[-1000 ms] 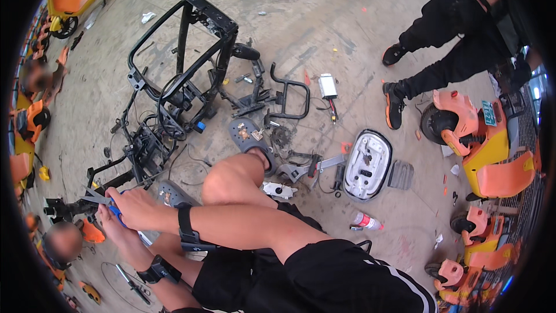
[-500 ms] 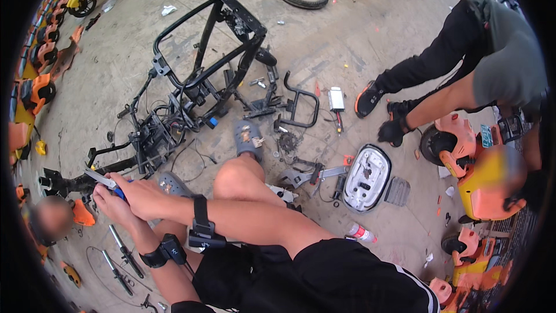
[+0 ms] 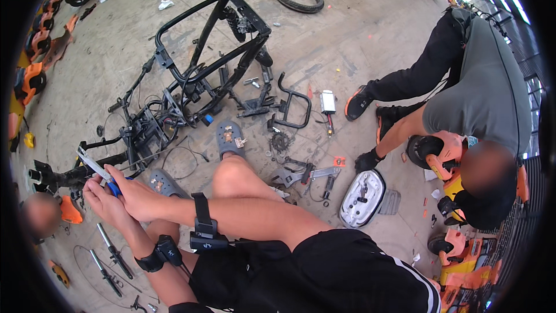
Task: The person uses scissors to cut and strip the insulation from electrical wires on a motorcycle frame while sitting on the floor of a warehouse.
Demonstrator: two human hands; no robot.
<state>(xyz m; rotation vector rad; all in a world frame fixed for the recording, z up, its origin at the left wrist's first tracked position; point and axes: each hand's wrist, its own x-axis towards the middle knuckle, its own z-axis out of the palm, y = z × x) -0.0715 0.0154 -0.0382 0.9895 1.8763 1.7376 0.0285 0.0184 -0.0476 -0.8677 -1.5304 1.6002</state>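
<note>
Blue-handled scissors [image 3: 103, 174] held outward near the black frame [image 3: 172, 104], apparently so the blades [image 3: 91, 162] point clear of both hands; handles gripped by right hand [image 3: 138, 196]. Left hand [image 3: 108, 204] just beside; its grip cannot be told.

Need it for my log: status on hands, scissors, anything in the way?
Right hand gripping blue-handled scissors; left hand close alongside. Black frame just beyond. Co-worker's gloved hand off to the right.
</note>
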